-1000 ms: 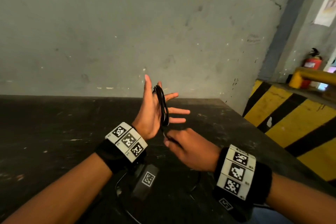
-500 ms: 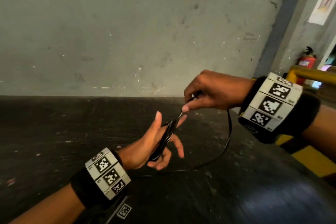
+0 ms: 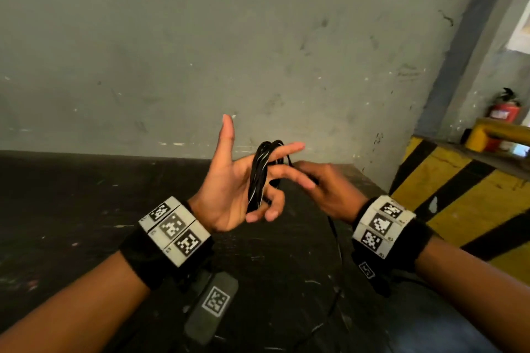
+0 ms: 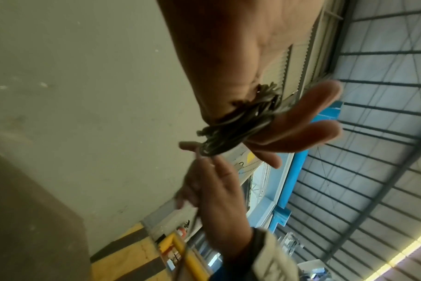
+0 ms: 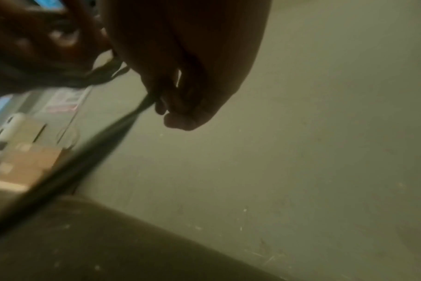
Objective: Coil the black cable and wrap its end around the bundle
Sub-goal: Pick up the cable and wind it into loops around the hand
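1. The thin black cable (image 3: 258,178) is looped in several turns around the fingers (image 3: 286,149) of your left hand (image 3: 229,180), forming an upright bundle across the palm side; in the left wrist view the same loops (image 4: 231,129) sit at the base of those fingers.
2. Your left hand is raised above the dark scuffed surface (image 3: 86,209), thumb pointing up, index and middle fingers stretched out to the right, the two lower fingers curled loosely under the bottom of the bundle.
3. Your right hand (image 3: 329,189) is just beside the bundle on its right, its fingertips pinched together on the free run of cable; the right wrist view shows the cable (image 5: 142,106) leaving those closed fingers (image 5: 180,121), blurred.
4. From your right hand the loose cable (image 3: 335,238) hangs down toward the surface below your right wrist.
5. Both wrists carry black bands with white square-patterned marker blocks (image 3: 173,226).
6. A dark flat rectangular device with a square-patterned marker (image 3: 212,306) lies on the surface under your left forearm.
7. Behind the surface stands a grey, marked concrete wall (image 3: 258,51). To the right are a yellow-and-black striped barrier (image 3: 459,195), a yellow rail (image 3: 499,132) and a red fire extinguisher (image 3: 504,109), all well apart from your hands.
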